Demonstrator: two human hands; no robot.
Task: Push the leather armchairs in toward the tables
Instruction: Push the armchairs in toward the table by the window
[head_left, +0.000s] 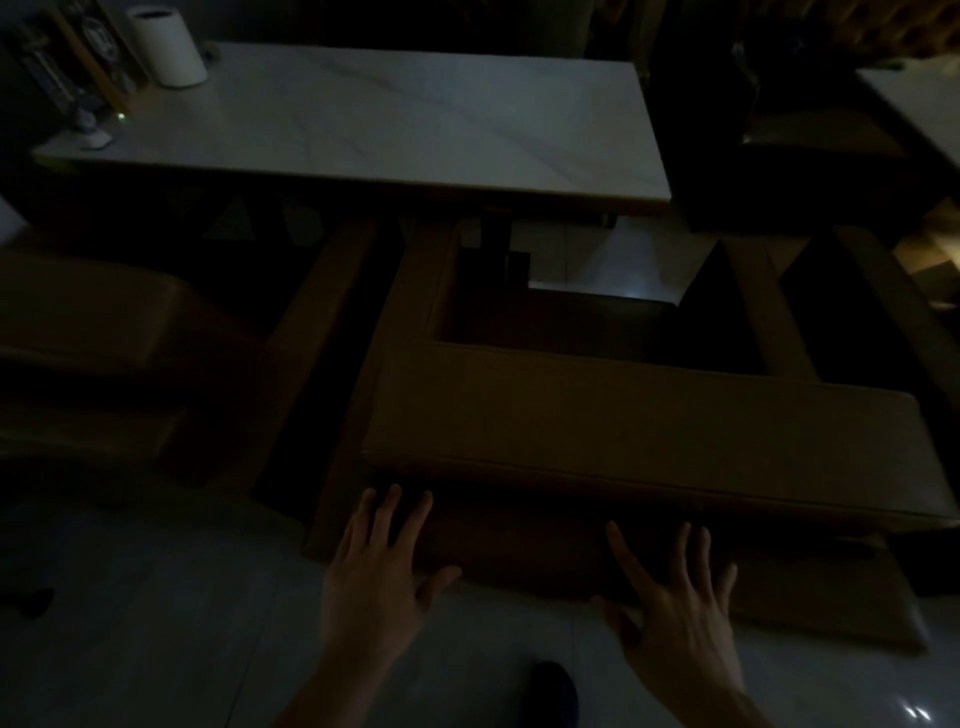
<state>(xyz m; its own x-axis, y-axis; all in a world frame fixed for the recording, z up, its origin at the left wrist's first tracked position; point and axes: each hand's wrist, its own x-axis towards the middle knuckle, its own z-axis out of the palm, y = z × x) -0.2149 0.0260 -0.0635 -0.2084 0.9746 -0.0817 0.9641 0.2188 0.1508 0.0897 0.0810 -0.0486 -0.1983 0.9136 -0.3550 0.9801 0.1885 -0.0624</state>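
Fingers (691, 551) of both hands spread flat against armchair (623, 431) back, table (389, 119) beyond

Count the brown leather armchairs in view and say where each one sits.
2. One brown leather armchair sits straight ahead, both hands at its back; a second brown leather armchair sits left of it. Dark shapes at right may hide more.

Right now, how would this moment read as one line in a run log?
left hand: flat, fingers spread on armchair back | right hand: same | table: ahead | armchair seat not yet under it
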